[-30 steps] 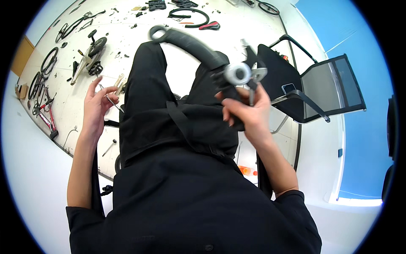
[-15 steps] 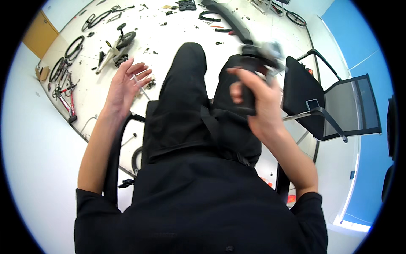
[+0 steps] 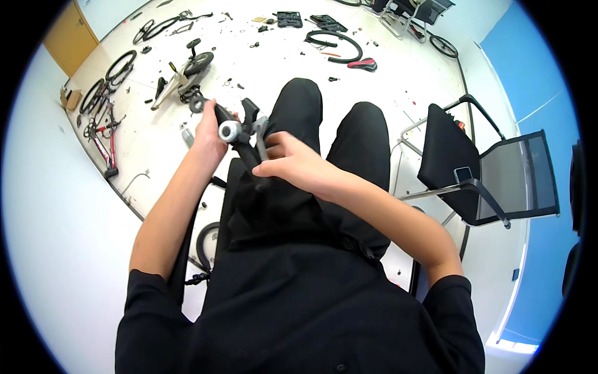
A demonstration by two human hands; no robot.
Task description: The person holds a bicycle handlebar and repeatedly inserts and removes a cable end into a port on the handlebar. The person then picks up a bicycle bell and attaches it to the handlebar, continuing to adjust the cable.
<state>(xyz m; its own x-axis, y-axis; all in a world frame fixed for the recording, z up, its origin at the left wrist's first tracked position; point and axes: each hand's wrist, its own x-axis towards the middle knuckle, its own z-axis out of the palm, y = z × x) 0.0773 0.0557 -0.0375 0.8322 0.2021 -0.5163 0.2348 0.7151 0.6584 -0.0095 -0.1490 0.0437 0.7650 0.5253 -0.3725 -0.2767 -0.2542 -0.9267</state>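
A black bicycle handlebar (image 3: 247, 153) with a silver brake lever (image 3: 261, 138) and a round silver fitting (image 3: 230, 131) is held over my left thigh. My left hand (image 3: 212, 133) is closed round its far-left part, the fingers mostly hidden behind it. My right hand (image 3: 298, 163) grips the near end, thumb on the black grip and fingers curled by the lever. A silver piece (image 3: 188, 138) shows just left of my left wrist; whether it belongs to the bar I cannot tell.
Bicycle parts lie over the white floor: a red frame (image 3: 112, 140), a small wheel (image 3: 198, 63), a tyre (image 3: 352, 43) and a red-black saddle (image 3: 363, 64). Open tool cases (image 3: 289, 19) are at the back. A black mesh chair (image 3: 451, 146) with a phone (image 3: 463, 174) stands right.
The handlebar has swung from my right side across to the left, in front of my left thigh. My left hand, loosely open before, now holds it too. The view has shifted slightly.
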